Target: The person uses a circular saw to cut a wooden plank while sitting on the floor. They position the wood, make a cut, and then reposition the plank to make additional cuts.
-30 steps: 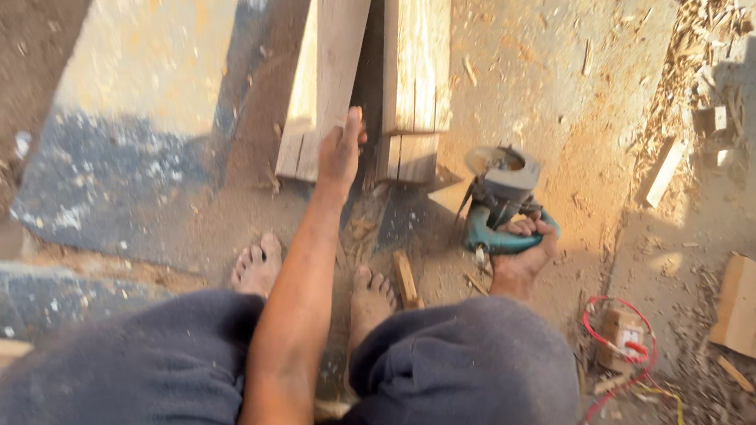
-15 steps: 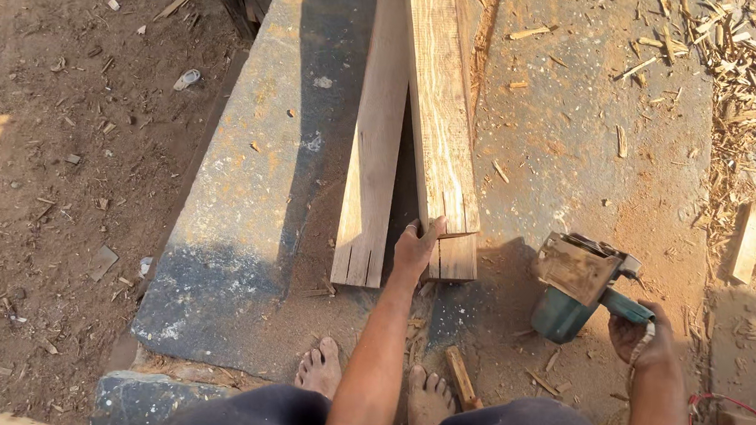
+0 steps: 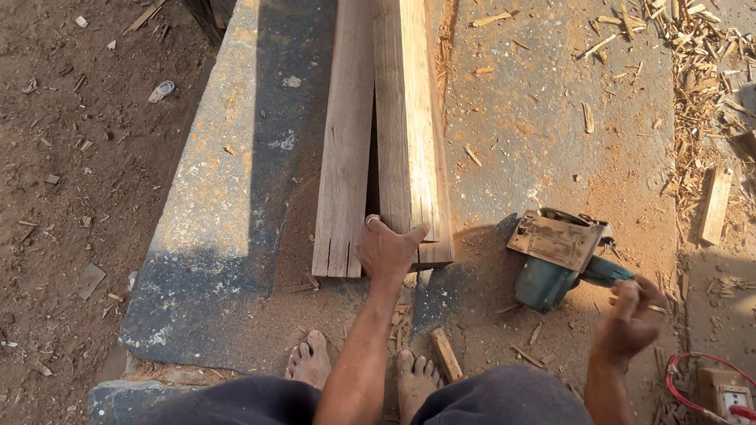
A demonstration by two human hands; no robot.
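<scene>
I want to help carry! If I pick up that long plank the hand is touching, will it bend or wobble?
Probably not much. The plank looks thick and straight, so likely stiff. It runs long, so it is probably heavy and may tip if lifted from the end under the left hand. Its sawn surface looks rough, not slippery.

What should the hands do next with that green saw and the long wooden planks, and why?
Probably lift the teal handheld power saw up to the near end of the two long pale wooden planks. The left hand presses on that end, as if steadying it, while the right hand has its grip at the saw's handle; the saw sits on the sawdusty slab beside the planks, not touching them.
</scene>
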